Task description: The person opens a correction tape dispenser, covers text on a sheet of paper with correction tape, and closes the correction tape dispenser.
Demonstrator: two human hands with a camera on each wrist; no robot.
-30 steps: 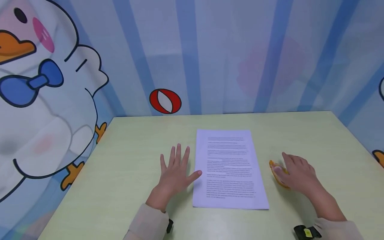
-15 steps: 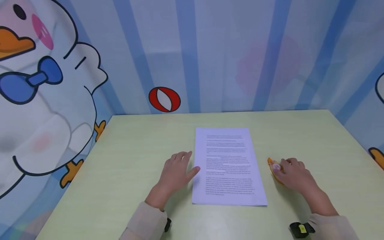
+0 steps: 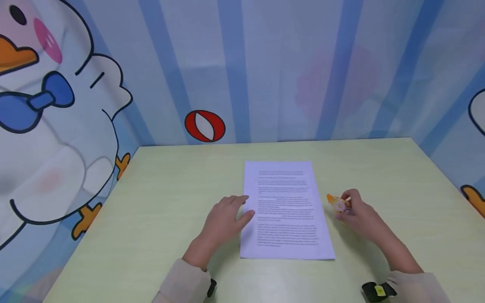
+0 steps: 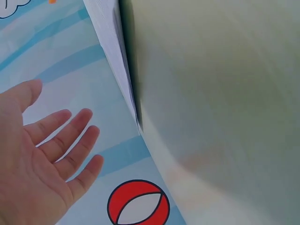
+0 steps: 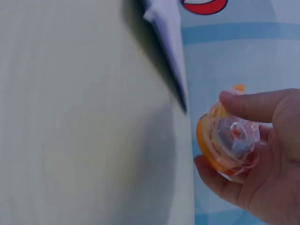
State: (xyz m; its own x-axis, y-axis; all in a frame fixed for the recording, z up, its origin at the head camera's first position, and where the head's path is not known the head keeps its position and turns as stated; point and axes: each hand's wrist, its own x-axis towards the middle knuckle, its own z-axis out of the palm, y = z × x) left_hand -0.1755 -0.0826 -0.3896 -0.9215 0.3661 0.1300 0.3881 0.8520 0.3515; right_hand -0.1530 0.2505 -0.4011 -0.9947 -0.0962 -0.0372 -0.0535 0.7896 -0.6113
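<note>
A stack of printed paper (image 3: 286,210) lies on the table. At its left edge hovers my left hand (image 3: 223,221), fingers loosely extended and holding nothing; the left wrist view shows the palm (image 4: 33,178) with spread fingers. To the right of the paper, my right hand (image 3: 361,219) grips a correction tape (image 3: 337,205) between thumb and fingers. Its orange, see-through plastic case (image 5: 229,138) with small reels inside shows in the right wrist view. From its shadow, the tape appears raised off the table. Part of it is hidden by the fingers.
The pale green table (image 3: 182,176) meets a blue striped backdrop (image 3: 261,71) at its far edge. A cartoon duck (image 3: 57,168) is printed on the left side, and a red-and-white ball (image 3: 205,126) at the back.
My right hand has picked up the correction tape from the table and moved it slightly left toward the paper. The spread fingers of my left hand have relaxed and drawn together.
</note>
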